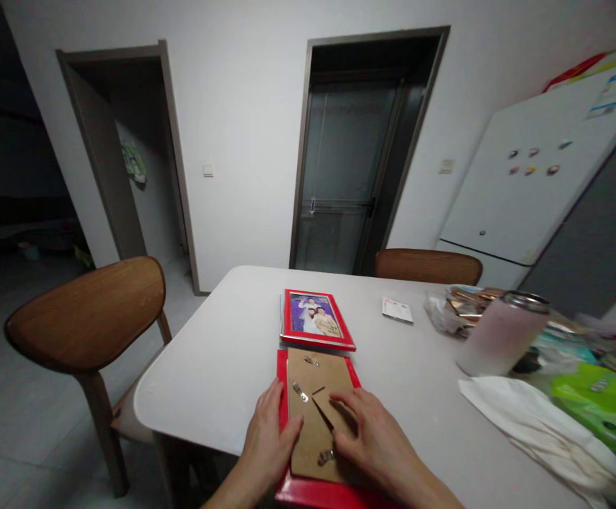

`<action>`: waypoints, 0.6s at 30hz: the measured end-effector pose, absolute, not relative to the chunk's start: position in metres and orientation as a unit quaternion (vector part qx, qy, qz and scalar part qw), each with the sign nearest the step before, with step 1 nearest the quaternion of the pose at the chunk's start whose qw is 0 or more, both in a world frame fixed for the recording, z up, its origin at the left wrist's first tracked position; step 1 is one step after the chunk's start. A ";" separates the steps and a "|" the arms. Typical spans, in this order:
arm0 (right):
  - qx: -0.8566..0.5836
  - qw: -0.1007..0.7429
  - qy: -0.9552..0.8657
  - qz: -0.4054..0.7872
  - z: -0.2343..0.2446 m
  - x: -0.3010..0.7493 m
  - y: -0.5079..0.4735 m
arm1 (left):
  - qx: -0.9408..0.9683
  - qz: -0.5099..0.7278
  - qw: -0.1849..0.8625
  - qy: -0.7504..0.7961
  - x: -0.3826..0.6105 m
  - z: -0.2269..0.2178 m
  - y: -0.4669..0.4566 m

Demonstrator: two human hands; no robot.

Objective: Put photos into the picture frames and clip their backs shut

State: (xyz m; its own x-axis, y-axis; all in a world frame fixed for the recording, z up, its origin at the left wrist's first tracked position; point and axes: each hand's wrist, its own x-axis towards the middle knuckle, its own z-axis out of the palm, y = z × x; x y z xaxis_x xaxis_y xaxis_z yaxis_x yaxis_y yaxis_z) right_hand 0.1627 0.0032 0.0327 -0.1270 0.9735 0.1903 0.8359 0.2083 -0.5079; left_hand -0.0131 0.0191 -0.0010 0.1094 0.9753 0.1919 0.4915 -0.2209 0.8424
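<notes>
A red picture frame lies face down at the near edge of the table, its brown backing board facing up. Small metal clips and a hanger are fixed to the board. My left hand grips the frame's left side, thumb resting on the board. With bent fingers, my right hand holds the board's stand flap between thumb and fingers; a dark gap shows along the flap. Just beyond lies a second red picture frame, face up, with a photo of people in it, on top of something thin.
On the white table are a small white card, a pink tumbler, a white cloth, a green packet and plastic-wrapped items at right. Wooden chairs stand at left and at the far side.
</notes>
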 end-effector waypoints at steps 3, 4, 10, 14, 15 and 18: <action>-0.600 0.264 -0.742 0.137 0.047 0.153 -0.002 | 0.595 0.469 0.408 0.509 -0.012 0.011 0.022; -0.588 0.271 -0.748 0.147 0.051 0.150 -0.004 | 0.567 0.489 0.444 0.493 -0.014 0.014 0.023; -0.637 0.275 -0.708 0.133 0.037 0.176 0.005 | 0.488 0.491 0.521 0.499 -0.064 0.025 0.033; -0.711 0.205 -0.663 0.115 0.014 0.204 0.018 | 0.474 0.472 0.502 0.549 -0.110 0.017 0.043; -0.711 0.198 -0.663 0.124 0.011 0.207 0.021 | 0.477 0.465 0.492 0.561 -0.118 0.014 0.046; -0.722 0.203 -0.646 0.140 0.009 0.208 0.024 | 0.501 0.449 0.447 0.589 -0.134 0.012 0.054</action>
